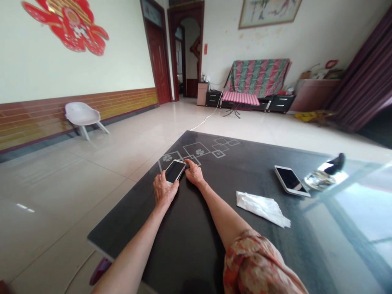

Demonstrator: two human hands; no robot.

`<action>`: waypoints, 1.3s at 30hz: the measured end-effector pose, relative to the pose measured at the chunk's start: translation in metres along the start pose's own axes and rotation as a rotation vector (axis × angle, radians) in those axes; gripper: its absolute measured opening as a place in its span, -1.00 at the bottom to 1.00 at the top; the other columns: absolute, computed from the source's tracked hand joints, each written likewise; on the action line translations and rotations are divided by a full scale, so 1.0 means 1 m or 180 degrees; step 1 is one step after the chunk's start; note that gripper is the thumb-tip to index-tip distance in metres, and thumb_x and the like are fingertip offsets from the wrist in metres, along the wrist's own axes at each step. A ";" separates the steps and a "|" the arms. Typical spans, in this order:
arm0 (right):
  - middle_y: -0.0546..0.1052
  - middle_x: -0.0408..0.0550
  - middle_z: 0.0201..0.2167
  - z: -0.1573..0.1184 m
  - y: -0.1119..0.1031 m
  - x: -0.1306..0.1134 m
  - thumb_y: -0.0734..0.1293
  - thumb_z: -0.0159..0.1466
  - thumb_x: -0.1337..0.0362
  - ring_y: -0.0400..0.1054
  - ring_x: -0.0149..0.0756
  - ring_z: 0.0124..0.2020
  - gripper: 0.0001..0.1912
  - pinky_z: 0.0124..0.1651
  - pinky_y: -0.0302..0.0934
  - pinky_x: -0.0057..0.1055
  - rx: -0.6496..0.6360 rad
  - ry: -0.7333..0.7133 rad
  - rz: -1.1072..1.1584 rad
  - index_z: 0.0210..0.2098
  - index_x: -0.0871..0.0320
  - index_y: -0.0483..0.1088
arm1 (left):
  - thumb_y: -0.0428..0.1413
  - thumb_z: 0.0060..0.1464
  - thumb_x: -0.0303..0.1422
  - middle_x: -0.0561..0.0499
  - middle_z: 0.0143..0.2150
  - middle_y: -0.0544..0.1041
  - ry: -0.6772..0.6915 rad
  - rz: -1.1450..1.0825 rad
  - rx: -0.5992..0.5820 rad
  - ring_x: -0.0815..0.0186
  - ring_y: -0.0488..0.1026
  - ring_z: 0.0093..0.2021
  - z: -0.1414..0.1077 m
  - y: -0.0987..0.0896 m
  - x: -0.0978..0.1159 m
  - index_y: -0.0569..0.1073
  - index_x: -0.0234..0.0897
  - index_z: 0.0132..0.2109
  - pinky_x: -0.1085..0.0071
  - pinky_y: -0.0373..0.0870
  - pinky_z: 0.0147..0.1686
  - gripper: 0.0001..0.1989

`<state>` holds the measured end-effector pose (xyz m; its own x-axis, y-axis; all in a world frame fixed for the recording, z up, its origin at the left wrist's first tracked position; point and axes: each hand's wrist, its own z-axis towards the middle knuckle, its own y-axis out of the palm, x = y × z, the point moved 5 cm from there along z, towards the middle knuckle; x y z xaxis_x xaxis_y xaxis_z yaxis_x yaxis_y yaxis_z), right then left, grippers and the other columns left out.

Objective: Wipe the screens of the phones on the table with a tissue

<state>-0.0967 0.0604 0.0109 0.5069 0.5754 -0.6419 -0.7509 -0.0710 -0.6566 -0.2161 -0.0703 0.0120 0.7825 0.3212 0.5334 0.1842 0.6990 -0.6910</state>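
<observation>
A white-framed smartphone (175,171) with a dark screen is held just over the black table (190,237), near its left edge. My left hand (164,190) grips the phone's near end, fingers along the left side and thumb on the right. At the phone's upper right corner is my right hand (194,172), its index finger stretched toward the phone's edge and the other fingers curled in. Whether that fingertip touches the phone I cannot tell. Nothing shows in the right hand, though its palm side is hidden.
On the table's right lie a folded white tissue (262,207), a second white device (292,181) with a dark screen, and a glass dish (319,179) beside a black object (336,164). A white plastic chair (82,115) stands left. A small striped table (240,98) stands at the back.
</observation>
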 end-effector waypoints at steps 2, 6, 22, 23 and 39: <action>0.47 -0.10 0.02 0.000 0.000 0.002 0.16 0.08 0.46 0.34 -0.22 0.03 -0.42 0.14 0.18 -0.22 0.0061 -0.0002 0.0110 0.09 0.05 0.28 | 0.18 -0.12 -0.24 -0.23 -0.02 0.40 0.0018 -0.0038 0.0015 -0.03 0.32 0.04 0.000 0.000 -0.001 0.30 -0.36 0.14 0.12 0.28 0.04 -0.35; 0.49 -0.13 -0.01 0.001 0.001 0.006 0.16 0.07 0.48 0.36 -0.28 0.00 -0.42 0.12 0.22 -0.29 0.0135 0.0019 0.0260 0.08 0.04 0.28 | 0.19 -0.13 -0.27 -0.19 -0.06 0.41 0.0136 -0.0077 0.0106 -0.01 0.34 0.01 0.000 -0.003 0.000 0.30 -0.32 0.14 0.12 0.27 0.04 -0.36; 0.56 -0.13 -0.14 -0.003 -0.050 0.008 0.13 0.08 0.55 0.44 -0.41 -0.10 -0.48 0.02 0.28 -0.45 0.0491 0.0107 0.0678 0.00 0.12 0.31 | 0.16 -0.06 -0.25 -0.24 0.07 0.34 0.1090 -0.0089 0.0263 0.00 0.30 0.10 -0.013 -0.017 0.029 0.23 -0.34 0.19 0.17 0.20 0.11 -0.34; 0.56 -0.14 -0.14 -0.007 -0.061 0.012 0.14 0.08 0.54 0.44 -0.40 -0.10 -0.49 0.02 0.28 -0.44 0.0501 0.0125 0.0631 -0.01 0.10 0.33 | 0.16 -0.06 -0.24 -0.23 0.04 0.36 0.1115 -0.0136 0.0208 0.01 0.31 0.09 -0.015 -0.014 0.035 0.22 -0.35 0.19 0.18 0.21 0.10 -0.33; 0.59 -0.13 -0.25 -0.129 -0.227 0.121 0.23 0.05 0.46 0.47 -0.27 -0.17 -0.68 0.02 0.28 -0.33 0.0418 0.0588 -0.0360 -0.27 0.09 0.50 | 0.21 -0.11 -0.19 -0.16 -0.15 0.47 0.1071 -0.0118 -0.0942 0.03 0.43 -0.15 -0.071 0.083 0.188 0.36 -0.28 0.12 0.22 0.32 -0.14 -0.39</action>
<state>0.1894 0.0413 0.0313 0.6504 0.4140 -0.6368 -0.7275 0.0986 -0.6790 -0.0119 0.0031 0.0201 0.9130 0.0396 0.4060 0.3396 0.4774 -0.8104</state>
